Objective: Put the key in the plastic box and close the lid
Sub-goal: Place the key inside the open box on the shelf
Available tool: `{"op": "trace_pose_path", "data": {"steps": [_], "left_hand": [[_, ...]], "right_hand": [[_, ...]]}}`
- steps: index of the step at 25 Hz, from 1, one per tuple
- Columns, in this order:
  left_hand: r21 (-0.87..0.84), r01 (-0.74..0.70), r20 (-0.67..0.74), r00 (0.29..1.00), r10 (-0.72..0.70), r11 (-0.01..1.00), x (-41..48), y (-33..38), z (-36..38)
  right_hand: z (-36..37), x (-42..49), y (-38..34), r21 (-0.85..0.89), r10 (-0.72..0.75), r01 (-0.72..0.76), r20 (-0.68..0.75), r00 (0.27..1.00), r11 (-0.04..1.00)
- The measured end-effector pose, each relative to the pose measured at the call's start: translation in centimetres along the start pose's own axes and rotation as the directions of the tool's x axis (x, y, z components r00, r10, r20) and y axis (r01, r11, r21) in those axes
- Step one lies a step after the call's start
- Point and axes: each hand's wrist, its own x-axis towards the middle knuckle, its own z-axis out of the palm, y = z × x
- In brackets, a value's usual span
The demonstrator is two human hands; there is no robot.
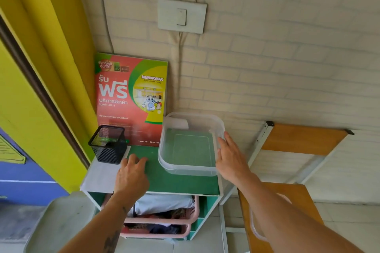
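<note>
A clear plastic box (191, 167) stands open-topped and empty on the green top of a small shelf unit (181, 185), at its right side. My right hand (230, 158) lies flat against the box's right wall, fingers stretched out. My left hand (131, 174) rests on the green top to the left of the box, fingers curled down onto the surface. No key shows; whatever is under those fingers is hidden. A clear lid (254, 226) lies on the wooden chair seat at the right, mostly hidden behind my right forearm.
A black mesh pen cup (108, 147) stands at the shelf's back left. A red and green laundry poster (131, 98) leans on the brick wall behind. Pink baskets (164, 222) with clothes fill the shelf below. A wooden chair (298, 139) stands to the right.
</note>
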Motion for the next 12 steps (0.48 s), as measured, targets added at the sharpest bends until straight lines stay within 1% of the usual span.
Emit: {"op": "trace_pose_path", "data": {"steps": [8, 12], "left_hand": [[0.075, -0.047, -0.081, 0.995, 0.053, 0.996, 0.5, -0.7, 1.1], [0.052, -0.071, -0.11, 0.991, 0.076, 0.996, 0.5, -0.6, 1.5]], "right_hand": [[0.4, 0.0, -0.3, -0.041, 0.01, -0.011, -0.013, 1.0, 0.999], [0.5, -0.1, -0.4, -0.025, 0.021, -0.022, -0.008, 1.0, 0.999]]}}
